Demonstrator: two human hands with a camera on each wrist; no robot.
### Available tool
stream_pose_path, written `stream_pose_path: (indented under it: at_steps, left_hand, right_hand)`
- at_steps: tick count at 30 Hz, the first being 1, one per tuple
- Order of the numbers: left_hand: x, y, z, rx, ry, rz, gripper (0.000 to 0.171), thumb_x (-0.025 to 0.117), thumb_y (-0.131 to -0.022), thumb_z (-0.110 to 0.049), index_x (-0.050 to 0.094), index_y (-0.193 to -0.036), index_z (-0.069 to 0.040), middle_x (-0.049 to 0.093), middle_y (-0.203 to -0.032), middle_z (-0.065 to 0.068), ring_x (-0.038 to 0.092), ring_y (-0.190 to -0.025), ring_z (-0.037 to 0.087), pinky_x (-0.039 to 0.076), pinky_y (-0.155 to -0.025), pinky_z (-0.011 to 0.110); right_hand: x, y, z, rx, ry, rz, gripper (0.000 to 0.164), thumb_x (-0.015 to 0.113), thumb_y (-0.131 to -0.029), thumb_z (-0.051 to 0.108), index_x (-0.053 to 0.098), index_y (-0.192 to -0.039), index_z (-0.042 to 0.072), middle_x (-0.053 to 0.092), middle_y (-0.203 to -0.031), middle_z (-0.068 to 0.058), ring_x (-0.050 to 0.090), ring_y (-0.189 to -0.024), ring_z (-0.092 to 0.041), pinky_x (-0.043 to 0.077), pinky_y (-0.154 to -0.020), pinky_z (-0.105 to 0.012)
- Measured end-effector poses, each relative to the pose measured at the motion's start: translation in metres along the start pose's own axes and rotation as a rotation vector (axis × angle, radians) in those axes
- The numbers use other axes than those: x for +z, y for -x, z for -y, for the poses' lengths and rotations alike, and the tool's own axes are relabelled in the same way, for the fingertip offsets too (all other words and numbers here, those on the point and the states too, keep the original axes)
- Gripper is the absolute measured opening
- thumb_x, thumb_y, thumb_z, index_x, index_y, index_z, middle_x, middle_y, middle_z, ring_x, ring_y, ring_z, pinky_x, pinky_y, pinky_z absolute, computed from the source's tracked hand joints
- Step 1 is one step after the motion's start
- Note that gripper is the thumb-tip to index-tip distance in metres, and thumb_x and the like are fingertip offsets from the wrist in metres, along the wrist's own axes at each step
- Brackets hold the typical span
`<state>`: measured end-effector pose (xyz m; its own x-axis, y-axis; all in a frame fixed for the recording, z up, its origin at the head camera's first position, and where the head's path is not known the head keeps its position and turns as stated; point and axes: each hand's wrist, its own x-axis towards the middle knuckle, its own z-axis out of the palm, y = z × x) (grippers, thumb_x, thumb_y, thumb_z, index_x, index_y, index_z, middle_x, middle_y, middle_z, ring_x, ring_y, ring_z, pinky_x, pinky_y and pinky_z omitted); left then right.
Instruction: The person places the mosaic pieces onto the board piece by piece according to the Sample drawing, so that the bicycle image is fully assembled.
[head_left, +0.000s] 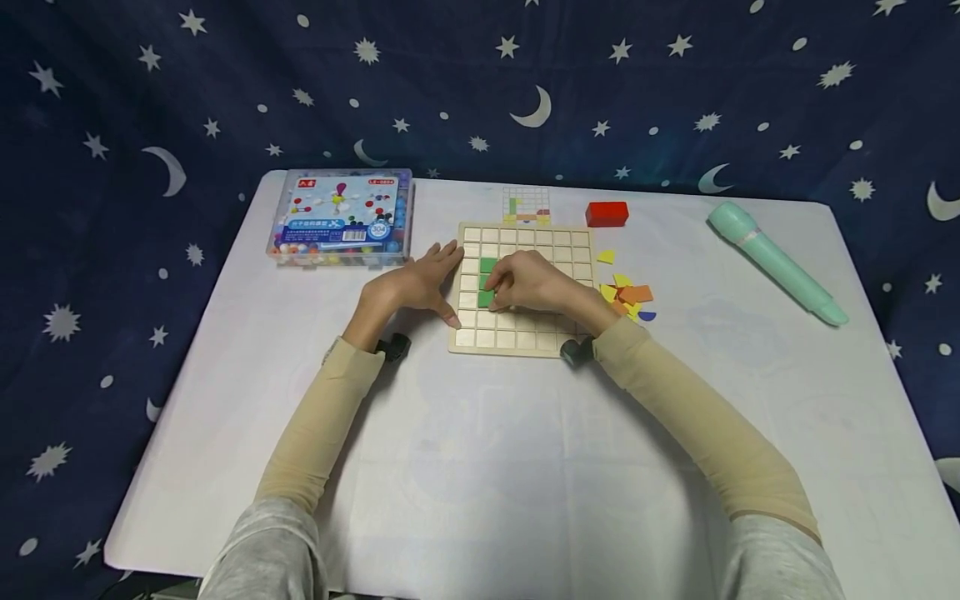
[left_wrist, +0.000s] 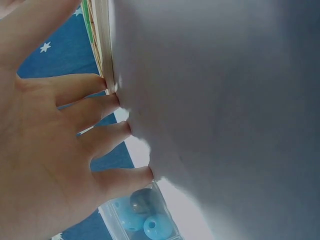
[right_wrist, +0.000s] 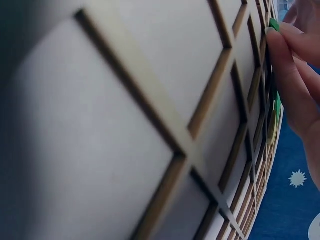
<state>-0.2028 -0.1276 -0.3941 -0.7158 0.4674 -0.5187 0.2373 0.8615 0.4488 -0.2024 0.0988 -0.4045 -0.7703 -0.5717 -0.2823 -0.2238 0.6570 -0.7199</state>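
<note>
A wooden grid board (head_left: pixel 517 343) with recessed square cells lies flat in the middle of the table. Green square tiles (head_left: pixel 488 265) form a column in its left part. My right hand (head_left: pixel 534 282) is over the board, thumb and forefinger pinching a small green tile (right_wrist: pixel 274 24) at the lower end of that column. With fingers spread, my left hand (head_left: pixel 422 282) rests at the board's left edge; in the left wrist view its fingertips (left_wrist: pixel 112 99) touch down beside the wooden rim (left_wrist: pixel 105 45).
A printed grid card (head_left: pixel 527 205) lies behind the board, near a red block (head_left: pixel 607 214). Loose yellow, orange and blue pieces (head_left: pixel 636 293) are scattered right of it. A clear case of colored beads (head_left: pixel 341 218) stands back left; a mint-green microphone-shaped object (head_left: pixel 776 262) lies right.
</note>
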Motion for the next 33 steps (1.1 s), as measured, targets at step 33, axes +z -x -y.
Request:
stream_pose_path:
  at_steps: [33]
  left_hand:
    - [0.000, 0.005, -0.005, 0.014, 0.009, -0.023, 0.126, 0.091, -0.077, -0.033, 0.005, -0.166, -0.008, -0.007, -0.174, 0.009, -0.009, -0.161, 0.032, 0.002, -0.127, 0.064]
  right_hand:
    - [-0.039, 0.063, -0.045, 0.092, -0.042, -0.143, 0.023, 0.077, -0.091, 0.014, 0.076, -0.113, 0.009, 0.074, -0.105, -0.008, 0.065, -0.083, -0.023, 0.052, -0.075, -0.033]
